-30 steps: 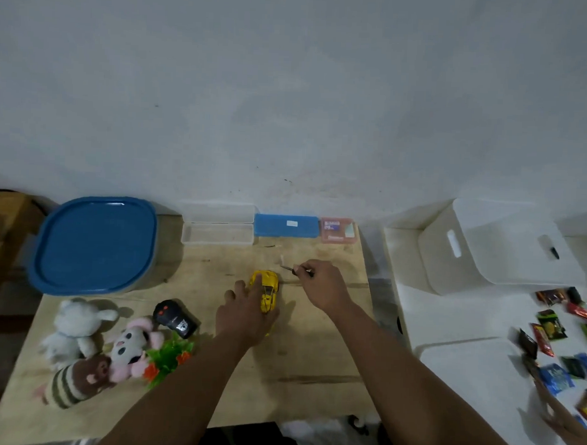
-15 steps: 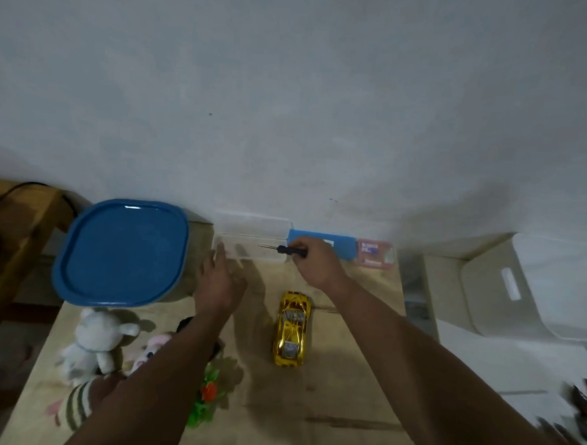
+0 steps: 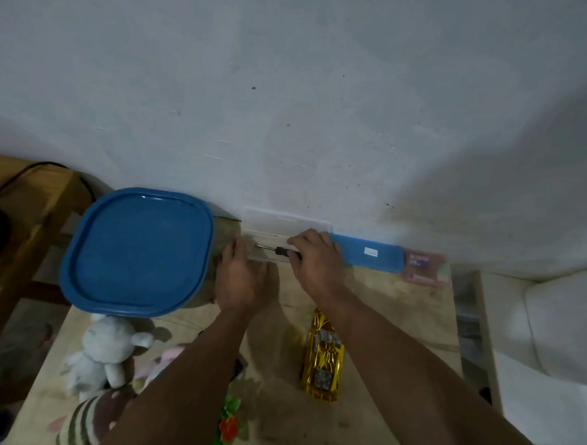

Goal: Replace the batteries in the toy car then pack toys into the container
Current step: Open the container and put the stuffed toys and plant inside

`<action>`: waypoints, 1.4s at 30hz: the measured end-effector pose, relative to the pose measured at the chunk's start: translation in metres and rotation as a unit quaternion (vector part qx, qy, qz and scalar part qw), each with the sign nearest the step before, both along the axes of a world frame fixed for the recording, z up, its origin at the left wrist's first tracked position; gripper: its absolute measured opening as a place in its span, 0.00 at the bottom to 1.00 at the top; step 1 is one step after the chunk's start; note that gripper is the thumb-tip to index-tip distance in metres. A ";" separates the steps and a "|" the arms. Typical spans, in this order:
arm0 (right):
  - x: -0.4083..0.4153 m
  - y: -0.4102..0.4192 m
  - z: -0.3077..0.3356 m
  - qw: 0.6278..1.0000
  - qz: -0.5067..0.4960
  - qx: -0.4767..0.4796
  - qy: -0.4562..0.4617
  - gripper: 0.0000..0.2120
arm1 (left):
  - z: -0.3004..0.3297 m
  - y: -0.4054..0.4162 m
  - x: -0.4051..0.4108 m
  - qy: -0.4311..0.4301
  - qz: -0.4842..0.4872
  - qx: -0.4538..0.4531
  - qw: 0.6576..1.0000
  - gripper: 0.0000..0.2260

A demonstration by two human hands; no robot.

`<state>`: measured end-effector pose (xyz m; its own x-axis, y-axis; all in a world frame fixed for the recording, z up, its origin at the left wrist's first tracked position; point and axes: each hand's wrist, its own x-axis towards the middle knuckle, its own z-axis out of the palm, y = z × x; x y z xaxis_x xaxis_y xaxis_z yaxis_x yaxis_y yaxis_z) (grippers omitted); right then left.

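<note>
The yellow toy car [image 3: 323, 356] lies upside down on the wooden table [image 3: 381, 325], under my right forearm. My right hand [image 3: 317, 259] grips a small black-handled screwdriver [image 3: 278, 250], its tip pointing left over a clear plastic box [image 3: 278, 226] at the wall. My left hand [image 3: 243, 280] rests flat at that box's front edge, fingers apart, holding nothing. The container with the blue lid [image 3: 138, 250] stands at the back left. A white plush rabbit [image 3: 104, 352], a pink plush [image 3: 167, 357] and a striped plush [image 3: 85, 421] lie at the front left.
A blue flat case [image 3: 367, 255] and a pink pack [image 3: 423, 265] lie along the wall right of the clear box. A green and red toy [image 3: 228, 423] sits near the front. A white surface [image 3: 547, 347] adjoins on the right, a wooden stool [image 3: 29, 219] on the left.
Both hands left the car and went to the clear box at the wall, the right one carrying the screwdriver. The car now lies upside down. The camera moved closer and left.
</note>
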<state>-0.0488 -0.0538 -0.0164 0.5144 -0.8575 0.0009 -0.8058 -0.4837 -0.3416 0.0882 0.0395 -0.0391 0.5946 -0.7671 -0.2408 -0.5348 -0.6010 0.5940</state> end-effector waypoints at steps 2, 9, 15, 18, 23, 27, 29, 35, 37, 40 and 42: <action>-0.002 -0.001 0.004 0.999 -0.014 -0.038 -0.008 0.16 | 0.004 0.000 -0.002 -0.001 0.002 -0.003 1.000 0.35; -0.009 -0.007 0.010 0.997 -0.046 -0.032 0.055 0.25 | 0.007 0.001 -0.001 0.006 0.002 -0.006 1.000 0.35; -0.008 -0.007 0.018 0.997 -0.058 -0.055 0.009 0.18 | 0.007 0.000 -0.002 0.019 0.020 -0.007 1.000 0.37; -0.013 -0.004 0.017 0.997 -0.037 -0.063 -0.035 0.12 | 0.008 -0.001 -0.005 0.025 0.043 -0.015 0.999 0.39; -0.020 0.005 0.005 0.998 0.010 -0.045 -0.052 0.06 | 0.011 0.000 -0.004 0.091 0.079 -0.070 0.990 0.46; -0.020 0.017 -0.001 0.999 0.021 -0.037 0.006 0.09 | 0.013 0.003 -0.004 0.042 0.039 -0.050 0.997 0.35; -0.017 0.023 0.001 0.999 0.032 -0.021 0.034 0.11 | 0.012 0.004 -0.002 0.026 0.009 -0.036 0.999 0.30; -0.006 0.031 0.007 0.995 0.050 0.015 0.080 0.20 | 0.008 -0.003 0.003 0.007 -0.027 0.012 1.000 0.33; -0.004 0.033 0.010 0.994 0.053 0.024 0.097 0.25 | 0.008 -0.007 0.004 -0.005 -0.050 0.035 0.998 0.35; -0.001 0.034 0.011 0.989 0.062 0.039 0.126 0.31 | 0.007 -0.017 0.008 -0.015 -0.084 0.077 0.993 0.38; 0.002 0.036 0.012 0.987 0.056 0.050 0.142 0.33 | 0.009 -0.022 0.009 -0.005 -0.092 0.103 0.990 0.41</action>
<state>-0.0469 -0.0182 -0.0045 0.5742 -0.7832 -0.2383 -0.8187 -0.5513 -0.1608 0.0970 0.0179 -0.0299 0.4523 -0.7982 -0.3979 -0.6522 -0.6003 0.4628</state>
